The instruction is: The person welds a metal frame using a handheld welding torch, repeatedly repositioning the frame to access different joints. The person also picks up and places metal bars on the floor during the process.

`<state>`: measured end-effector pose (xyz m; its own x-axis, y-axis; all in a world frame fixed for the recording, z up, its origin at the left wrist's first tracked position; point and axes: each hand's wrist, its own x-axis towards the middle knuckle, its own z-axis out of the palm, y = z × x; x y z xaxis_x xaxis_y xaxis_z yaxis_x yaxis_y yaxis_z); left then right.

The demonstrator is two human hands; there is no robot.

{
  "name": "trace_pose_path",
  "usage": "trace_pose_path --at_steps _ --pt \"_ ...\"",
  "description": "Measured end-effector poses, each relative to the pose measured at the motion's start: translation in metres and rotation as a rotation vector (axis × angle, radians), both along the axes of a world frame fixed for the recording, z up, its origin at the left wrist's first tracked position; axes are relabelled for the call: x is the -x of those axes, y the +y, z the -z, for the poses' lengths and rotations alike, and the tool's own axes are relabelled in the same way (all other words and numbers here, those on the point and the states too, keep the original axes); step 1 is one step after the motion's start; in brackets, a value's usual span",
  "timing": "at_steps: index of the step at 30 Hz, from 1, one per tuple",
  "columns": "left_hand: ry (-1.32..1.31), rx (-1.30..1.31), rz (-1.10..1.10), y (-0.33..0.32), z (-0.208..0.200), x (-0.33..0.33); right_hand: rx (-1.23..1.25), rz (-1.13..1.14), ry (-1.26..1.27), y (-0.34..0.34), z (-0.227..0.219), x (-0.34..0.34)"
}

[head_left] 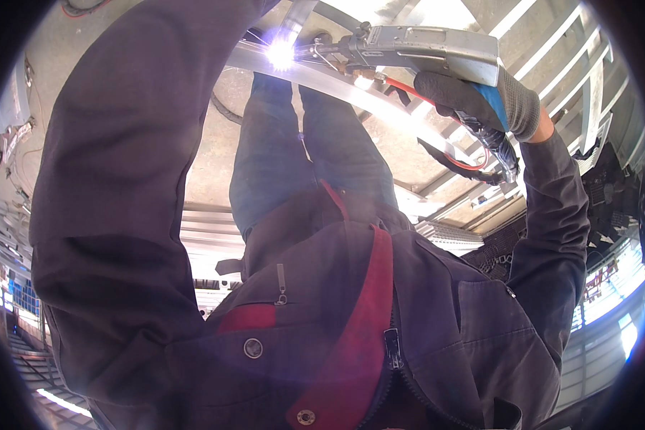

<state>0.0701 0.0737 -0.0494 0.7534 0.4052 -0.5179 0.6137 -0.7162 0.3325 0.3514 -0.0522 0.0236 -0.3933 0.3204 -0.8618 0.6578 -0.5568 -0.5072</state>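
My right hand (473, 100), in a dark glove with a grey knit cuff, is closed round the handle of a grey metal welding gun (426, 49). The gun lies nearly level, its nozzle pointing left. A bright white-violet flash (279, 54) glows at the nozzle's tip, against a shiny metal bar (380, 104), and its glare hides the contact spot. From the gun hang a red hose (408, 89) and a black-wrapped cable (489, 136). My left arm (122, 143), in a dark sleeve, reaches up past the top edge, so the left hand is out of sight.
Parallel metal slats (552, 54) stretch across the upper right. Below the bar my legs (312, 143) stand over a concrete floor (211, 168). Stacked metal profiles (211, 233) lie behind them. Dark material (609, 193) sits at the right, and a thin cable (223, 109) curves along the floor.
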Motion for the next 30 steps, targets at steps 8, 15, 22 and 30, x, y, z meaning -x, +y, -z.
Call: trace_pose_path --at_steps 8,15,22,30 --pt "0.035 -0.013 -0.012 -0.001 0.001 -0.004 0.012 0.062 0.013 -0.010 0.001 -0.013" --pt "-0.783 -0.273 -0.353 0.007 0.014 0.041 0.081 0.499 0.131 -0.047 -0.051 -0.022" --pt "-0.754 0.071 -1.715 -0.072 0.019 0.238 0.074 0.438 0.067 -0.043 -0.092 0.008" --pt "-0.792 0.511 -1.919 -0.156 0.068 0.231 -0.118 0.243 -0.040 0.023 -0.102 0.068"
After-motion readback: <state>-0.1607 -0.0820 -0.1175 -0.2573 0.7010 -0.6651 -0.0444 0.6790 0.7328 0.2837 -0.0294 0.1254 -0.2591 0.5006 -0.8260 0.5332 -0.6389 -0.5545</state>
